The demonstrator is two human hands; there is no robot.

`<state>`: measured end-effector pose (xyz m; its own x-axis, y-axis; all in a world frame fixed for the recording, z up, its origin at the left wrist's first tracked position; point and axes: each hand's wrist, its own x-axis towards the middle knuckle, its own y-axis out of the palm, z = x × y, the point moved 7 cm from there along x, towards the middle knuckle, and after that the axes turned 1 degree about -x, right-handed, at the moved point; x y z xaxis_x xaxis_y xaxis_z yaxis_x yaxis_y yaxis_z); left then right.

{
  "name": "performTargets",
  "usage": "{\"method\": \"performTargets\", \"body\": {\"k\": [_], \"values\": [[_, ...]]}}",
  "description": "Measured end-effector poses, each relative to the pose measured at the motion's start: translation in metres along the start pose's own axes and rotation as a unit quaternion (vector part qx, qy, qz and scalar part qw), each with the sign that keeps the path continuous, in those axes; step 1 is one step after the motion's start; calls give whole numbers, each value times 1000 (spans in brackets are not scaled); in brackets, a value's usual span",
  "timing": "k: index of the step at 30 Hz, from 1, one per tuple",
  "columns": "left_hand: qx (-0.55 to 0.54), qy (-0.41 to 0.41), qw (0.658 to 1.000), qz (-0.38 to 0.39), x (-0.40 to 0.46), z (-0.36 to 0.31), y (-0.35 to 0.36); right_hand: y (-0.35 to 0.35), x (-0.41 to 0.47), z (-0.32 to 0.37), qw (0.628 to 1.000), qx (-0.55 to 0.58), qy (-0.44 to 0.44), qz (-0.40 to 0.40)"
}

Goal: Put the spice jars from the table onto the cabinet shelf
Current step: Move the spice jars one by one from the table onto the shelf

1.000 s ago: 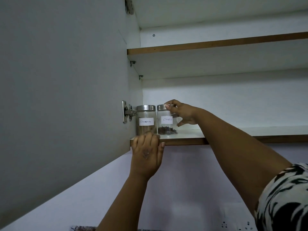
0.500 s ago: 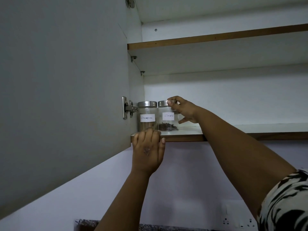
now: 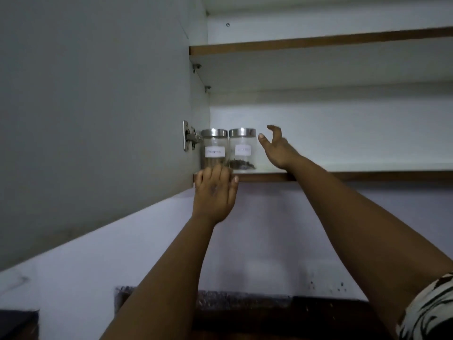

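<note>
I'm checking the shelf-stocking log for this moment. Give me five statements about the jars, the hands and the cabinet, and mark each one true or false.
1. Two spice jars stand side by side at the left end of the lower shelf. True.
2. The right hand grips the right-hand jar. False: its fingers are spread, and it is clear of the jar.
3. The left hand rests at the shelf's front edge, below the left-hand jar. True.
4. Both jars have their lids off. False: each carries a metal lid.
5. The cabinet door is closed. False: it hangs open on the left.
</note>
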<state>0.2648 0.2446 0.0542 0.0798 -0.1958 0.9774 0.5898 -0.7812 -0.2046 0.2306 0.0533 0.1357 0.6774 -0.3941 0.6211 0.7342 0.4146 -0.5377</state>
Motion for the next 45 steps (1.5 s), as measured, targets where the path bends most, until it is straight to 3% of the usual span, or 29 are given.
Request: {"method": "performTargets", "body": {"k": [4, 8, 12, 19, 23, 27, 36, 40, 45], "values": [[-48, -66, 996, 33, -6, -11, -10, -16, -55, 7, 983, -92, -78, -137], [-176, -115, 977, -24, -57, -40, -30, 5, -141, 0, 959, -153, -125, -203], [-156, -131, 975, 95, -165, -54, -6, 31, -223, -46, 953, -168, -94, -233], [-129, -212, 930, 273, -340, -80, 7, 109, -340, -163, 986, -157, 35, -45], [-105, -279, 872, 389, -417, -96, 3, 154, -408, -217, 973, -191, 85, 98], [-86, -326, 817, 468, -457, -103, -1, 193, -454, -251, 933, -246, 88, 248], [-71, -358, 804, 470, -481, -99, -22, 231, -476, -276, 919, -173, 129, 331], [-85, -330, 821, 458, -460, -103, -22, 243, -474, -277, 914, -183, 109, 344], [-108, -343, 806, 470, -463, -108, -19, 258, -474, -283, 896, -162, 132, 391]]}}
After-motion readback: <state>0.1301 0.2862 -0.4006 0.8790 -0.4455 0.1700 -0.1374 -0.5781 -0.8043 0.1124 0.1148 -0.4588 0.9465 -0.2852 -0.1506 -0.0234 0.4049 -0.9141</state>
